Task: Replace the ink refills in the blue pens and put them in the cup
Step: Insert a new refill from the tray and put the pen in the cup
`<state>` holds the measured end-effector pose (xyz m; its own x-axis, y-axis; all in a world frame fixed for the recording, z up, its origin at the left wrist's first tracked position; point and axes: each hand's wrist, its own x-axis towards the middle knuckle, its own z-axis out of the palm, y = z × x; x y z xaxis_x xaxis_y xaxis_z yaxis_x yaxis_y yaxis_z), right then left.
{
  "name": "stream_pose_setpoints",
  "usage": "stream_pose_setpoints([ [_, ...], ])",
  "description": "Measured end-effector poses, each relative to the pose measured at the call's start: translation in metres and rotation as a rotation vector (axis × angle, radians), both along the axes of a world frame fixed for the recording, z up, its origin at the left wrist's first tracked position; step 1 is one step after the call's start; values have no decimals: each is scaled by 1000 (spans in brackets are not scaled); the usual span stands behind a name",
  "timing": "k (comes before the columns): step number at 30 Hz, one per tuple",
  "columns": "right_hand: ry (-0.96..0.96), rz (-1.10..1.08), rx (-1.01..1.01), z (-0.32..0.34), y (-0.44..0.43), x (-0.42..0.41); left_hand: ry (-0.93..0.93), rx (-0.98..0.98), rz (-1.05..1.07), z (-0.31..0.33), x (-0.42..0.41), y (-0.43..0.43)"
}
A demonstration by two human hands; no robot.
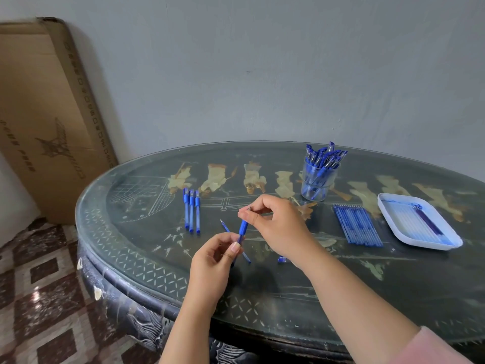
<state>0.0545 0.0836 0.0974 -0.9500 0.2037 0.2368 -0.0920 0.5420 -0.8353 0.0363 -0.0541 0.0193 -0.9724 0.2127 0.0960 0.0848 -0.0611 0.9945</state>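
Observation:
My left hand (214, 254) pinches the lower barrel of a blue pen (242, 229) held nearly upright over the table. My right hand (275, 224) pinches the pen's metal tip end at the top. A loose refill (225, 226) lies slanted on the glass just behind the pen. A blue cap (281, 259) lies under my right wrist. Three capped blue pens (191, 211) lie side by side to the left. A clear cup (316, 183) full of several blue pens stands at the back. A row of refills (357, 228) lies right of my hands.
A white tray (393, 219) holding used refills and ink stains sits at the far right. The round dark table (131, 232) has a glass top and its edge curves near me. A big cardboard box (47, 114) leans on the wall at left.

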Motion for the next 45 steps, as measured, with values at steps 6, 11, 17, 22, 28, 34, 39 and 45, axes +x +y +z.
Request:
stream_pose_setpoints([
  [6, -56, 29, 15, 6, 8, 3, -10, 42, -10, 0, 0, 1],
  [11, -257, 50, 261, -3, 45, 14, -25, 92, 19, -3, -2, 1],
  [17, -495, 89, 597, -34, 62, 28, -37, 117, 28, -3, -3, 2],
  [22, -355, -17, 423, -35, 56, 26, -36, 112, 24, -2, -3, 1],
  [28, 92, -94, -537, 12, 26, 17, -33, 108, -12, -4, -2, 1],
  [34, 156, -81, -498, 27, 4, 4, -22, 94, -30, -2, 0, 2],
  [39, 94, -103, -364, 22, 4, 5, -23, 83, -27, -1, 0, 1],
  [45, 16, -94, -301, 12, -1, 4, -28, 97, -18, -1, 0, 1],
])
